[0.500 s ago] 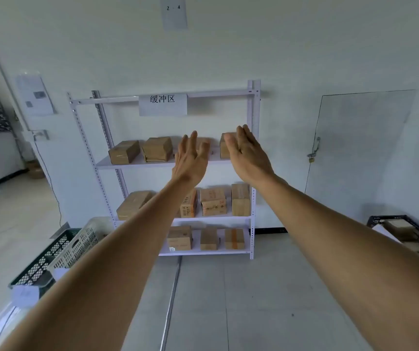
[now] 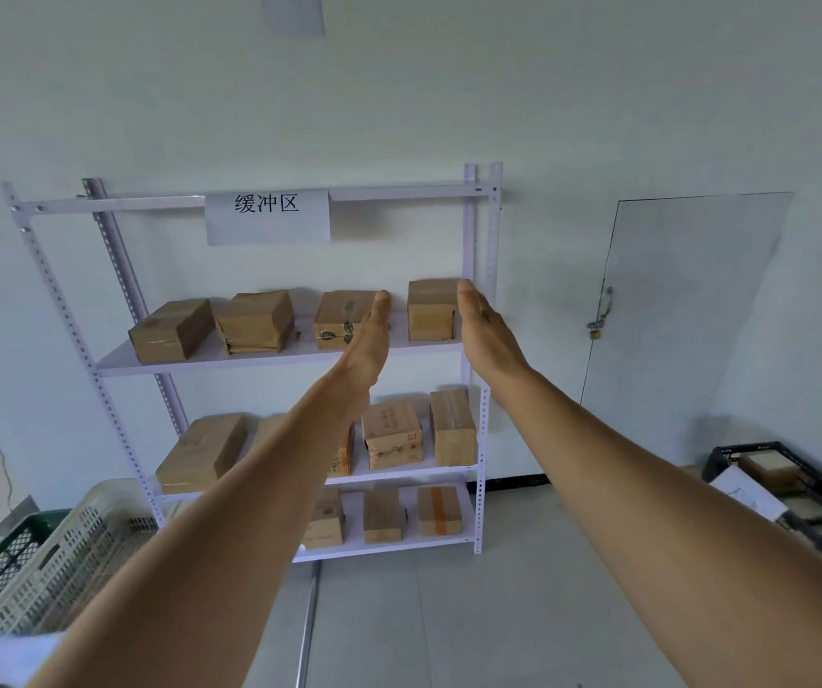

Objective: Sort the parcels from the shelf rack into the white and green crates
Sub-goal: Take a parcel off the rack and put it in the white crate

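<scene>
The end parcel (image 2: 432,310) stands at the right end of the top shelf (image 2: 250,359) of the rack (image 2: 483,389), just right of the frame's centre; the two hands are raised to it, one on each side.

The left hand (image 2: 366,340) is edge-on with fingers straight and together; its tips lie in front of the next parcel (image 2: 337,317), just left of the end parcel; it holds nothing.

The right hand (image 2: 485,335) is also flat, fingers straight; its tips sit at the end parcel's upper right corner; whether they touch the cardboard I cannot tell; it grips nothing.

Two more parcels (image 2: 256,322) lie further left on the top shelf; the middle shelf (image 2: 399,473) and the bottom shelf (image 2: 399,547) carry others, some hidden behind the left forearm.

At the lower left the white crate (image 2: 76,548) overlaps the green crate (image 2: 7,553); both are lattice-sided.

A sign (image 2: 267,216) hangs from the rack's top bar; at the right edge a black crate (image 2: 746,451) holds a box; above it is a door (image 2: 686,315) with a padlock (image 2: 594,334).
</scene>
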